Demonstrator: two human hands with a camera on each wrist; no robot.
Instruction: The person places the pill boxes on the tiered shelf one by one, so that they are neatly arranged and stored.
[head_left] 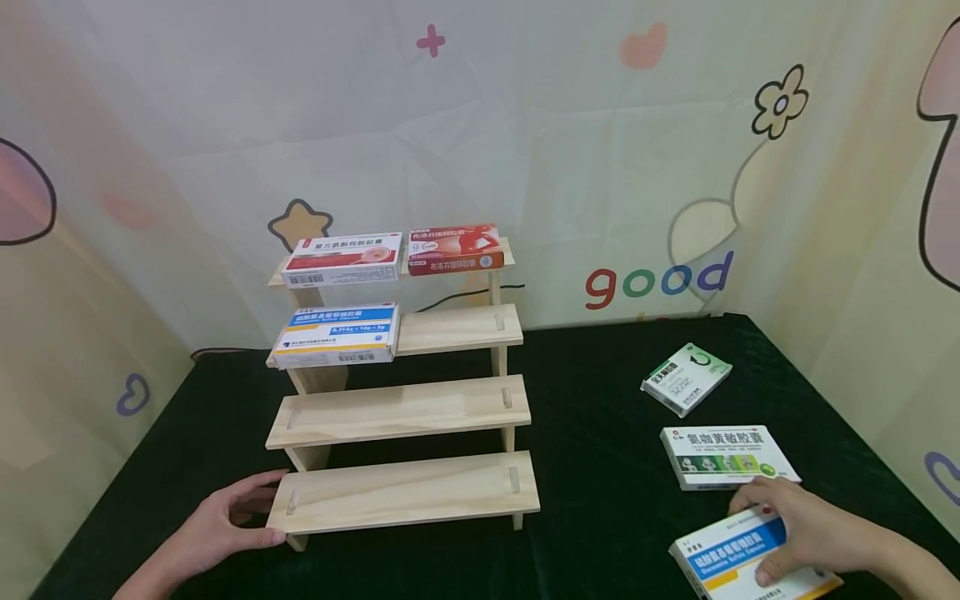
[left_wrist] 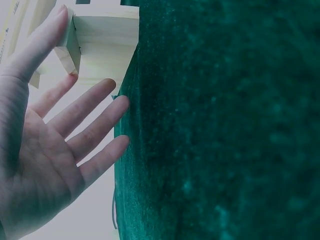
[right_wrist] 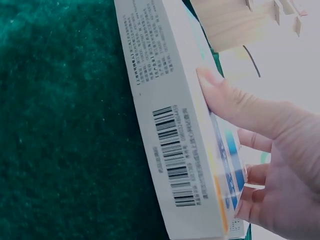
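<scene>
At four o'clock the right hand [head_left: 810,523] pinches a blue-and-white box [head_left: 731,557], its near end cut off; at eight the left hand [head_left: 213,523] touches the wooden rack [head_left: 401,408], fingers spread. With two green-and-white boxes [head_left: 720,460] farther out, three seem left; three shelved boxes [head_left: 337,333] toward ten look done, their backs hidden.

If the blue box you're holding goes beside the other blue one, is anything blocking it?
Nothing visible does: only green cloth lies between the held box and the shelf, with bare wood beside the other blue box.
</scene>
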